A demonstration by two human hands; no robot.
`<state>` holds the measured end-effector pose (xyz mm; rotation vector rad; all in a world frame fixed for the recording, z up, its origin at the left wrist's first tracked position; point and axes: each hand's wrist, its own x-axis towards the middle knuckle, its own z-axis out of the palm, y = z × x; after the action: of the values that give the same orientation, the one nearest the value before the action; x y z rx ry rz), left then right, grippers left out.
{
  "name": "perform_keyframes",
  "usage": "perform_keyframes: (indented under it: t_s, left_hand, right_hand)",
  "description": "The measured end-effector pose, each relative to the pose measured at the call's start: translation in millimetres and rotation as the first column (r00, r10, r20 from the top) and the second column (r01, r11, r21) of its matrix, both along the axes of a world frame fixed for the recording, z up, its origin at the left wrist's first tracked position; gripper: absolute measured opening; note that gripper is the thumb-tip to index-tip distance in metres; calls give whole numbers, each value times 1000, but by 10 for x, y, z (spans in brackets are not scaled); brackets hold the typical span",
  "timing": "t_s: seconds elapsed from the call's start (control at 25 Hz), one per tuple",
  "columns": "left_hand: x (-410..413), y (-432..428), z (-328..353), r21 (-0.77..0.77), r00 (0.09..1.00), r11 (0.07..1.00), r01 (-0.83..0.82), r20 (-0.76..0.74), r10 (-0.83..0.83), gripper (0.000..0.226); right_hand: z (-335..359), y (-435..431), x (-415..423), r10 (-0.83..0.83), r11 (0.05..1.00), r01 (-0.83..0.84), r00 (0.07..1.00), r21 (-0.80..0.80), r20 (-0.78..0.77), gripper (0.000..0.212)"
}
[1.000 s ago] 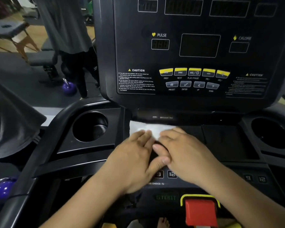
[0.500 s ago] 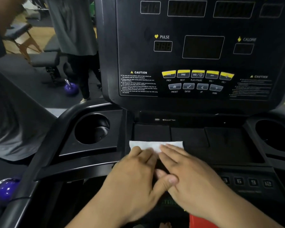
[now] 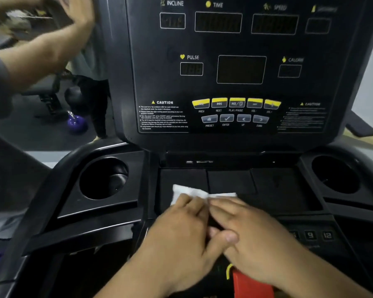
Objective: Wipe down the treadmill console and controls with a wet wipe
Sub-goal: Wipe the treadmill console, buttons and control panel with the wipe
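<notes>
A white wet wipe [image 3: 194,192] lies flat on the black tray shelf [image 3: 278,188] below the treadmill console [image 3: 241,69]. My left hand [image 3: 181,235] and my right hand [image 3: 252,237] lie side by side on the wipe, fingers straight, pressing it down; the left thumb crosses under the right hand. Only the wipe's far edge shows past my fingertips. The yellow and grey control buttons [image 3: 235,110] sit above on the upright panel, untouched.
Round cup holders sit at left [image 3: 103,179] and right [image 3: 336,175]. A red safety key [image 3: 252,282] is just below my right hand, speed keys [image 3: 319,235] to its right. Another person's arm [image 3: 52,37] reaches in at top left; a purple kettlebell [image 3: 77,123] lies on the floor.
Both hands have slid the wipe back toward me across the shelf, its left corner now lifting slightly. Another person's arm has come into view at top left.
</notes>
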<state>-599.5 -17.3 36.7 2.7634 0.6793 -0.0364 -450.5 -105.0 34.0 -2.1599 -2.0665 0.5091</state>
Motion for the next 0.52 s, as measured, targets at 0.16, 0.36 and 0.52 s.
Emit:
perform_keyframes:
  t_s: [0.16, 0.36, 0.52]
  left_hand:
    - [507, -221, -102, -101, 991, 992, 77, 121, -64, 81]
    - [344, -193, -78, -65, 989, 998, 22, 150, -12, 73]
    - [-192, 34, -154, 65, 983, 998, 6, 183, -18, 64]
  right_hand:
    - [23, -390, 517, -146, 988, 141, 985, 62, 96, 79]
    - [66, -299, 280, -178, 979, 170, 982, 114, 63, 67]
    - [-121, 45, -180, -116, 979, 101, 990, 177, 76, 70]
